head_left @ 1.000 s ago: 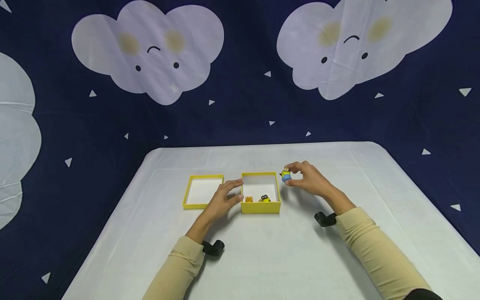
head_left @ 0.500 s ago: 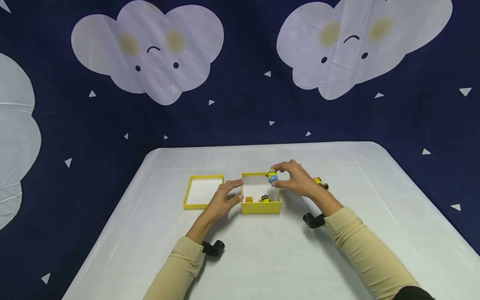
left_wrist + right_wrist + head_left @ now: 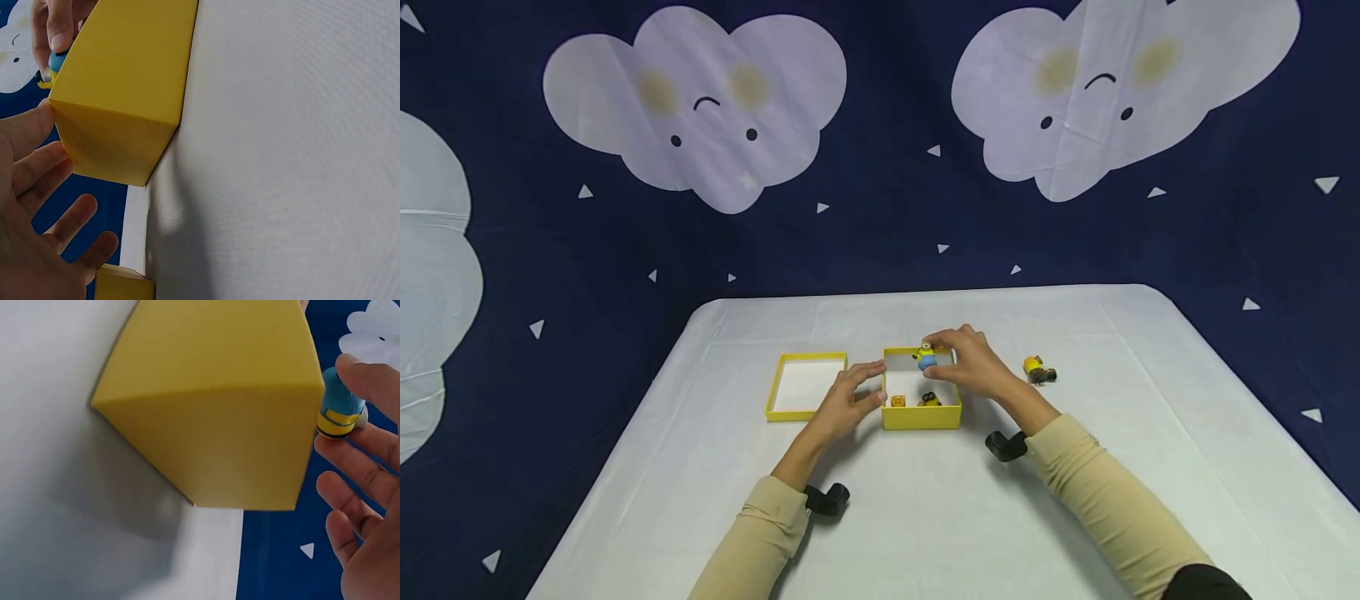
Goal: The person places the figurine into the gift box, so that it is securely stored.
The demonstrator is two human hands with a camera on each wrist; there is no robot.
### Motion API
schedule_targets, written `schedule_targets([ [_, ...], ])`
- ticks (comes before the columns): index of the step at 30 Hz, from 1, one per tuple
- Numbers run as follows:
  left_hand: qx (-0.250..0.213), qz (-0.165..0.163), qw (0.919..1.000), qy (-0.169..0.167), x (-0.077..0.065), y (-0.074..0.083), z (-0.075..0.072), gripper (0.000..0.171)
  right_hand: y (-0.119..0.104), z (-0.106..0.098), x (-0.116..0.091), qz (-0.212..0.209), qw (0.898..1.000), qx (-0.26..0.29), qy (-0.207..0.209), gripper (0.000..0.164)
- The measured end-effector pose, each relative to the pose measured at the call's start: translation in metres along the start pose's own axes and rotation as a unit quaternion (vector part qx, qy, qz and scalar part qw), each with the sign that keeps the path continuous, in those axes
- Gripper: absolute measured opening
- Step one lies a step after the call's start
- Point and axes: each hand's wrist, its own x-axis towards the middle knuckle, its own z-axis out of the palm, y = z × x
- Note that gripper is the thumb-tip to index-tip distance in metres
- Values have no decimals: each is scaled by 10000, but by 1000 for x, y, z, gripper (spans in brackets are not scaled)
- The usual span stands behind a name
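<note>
My right hand [image 3: 973, 363] pinches a small yellow-and-blue Minion figurine [image 3: 926, 357] between thumb and fingers. It holds the figurine upright over the open yellow box [image 3: 921, 418], level with the back rim in the head view. In the right wrist view the figurine's blue lower body [image 3: 340, 392] shows beside the box edge. My left hand [image 3: 842, 406] touches the box's left side with its fingertips, fingers loosely extended. Inside the box are a yellow figurine with dark goggles [image 3: 929, 400] and a small orange piece [image 3: 898, 401], both partly hidden by the front wall.
A shallow yellow-rimmed lid [image 3: 790, 415] lies inner side up, left of the box. Another yellow-and-brown figurine [image 3: 1039, 371] lies on the white tabletop [image 3: 917, 517] to the right. Behind the table hangs a dark blue cloth [image 3: 895, 225] with clouds.
My right hand has carried the Minion figurine leftward from beside the box to above it. The figurine lying on the right has come into full view. The left hand stays in place.
</note>
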Motion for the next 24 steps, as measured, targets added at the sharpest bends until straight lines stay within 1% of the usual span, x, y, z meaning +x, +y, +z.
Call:
schedule_targets([
  [4, -10, 3, 10000, -3, 0, 0, 0, 46, -3, 6, 3, -133, 9996, -230, 85, 52],
  [12, 67, 93, 9999, 26, 1, 1, 0, 45, -9, 16, 6, -145, 9995, -275, 90, 51],
  [18, 70, 86, 9999, 46, 0, 1, 0, 45, -11, 22, 9, -234, 9989, -384, 145, 51],
  [24, 104, 173, 9998, 59, 0, 1, 0, 45, -15, 29, 10, -255, 9982, -541, 68, 50],
])
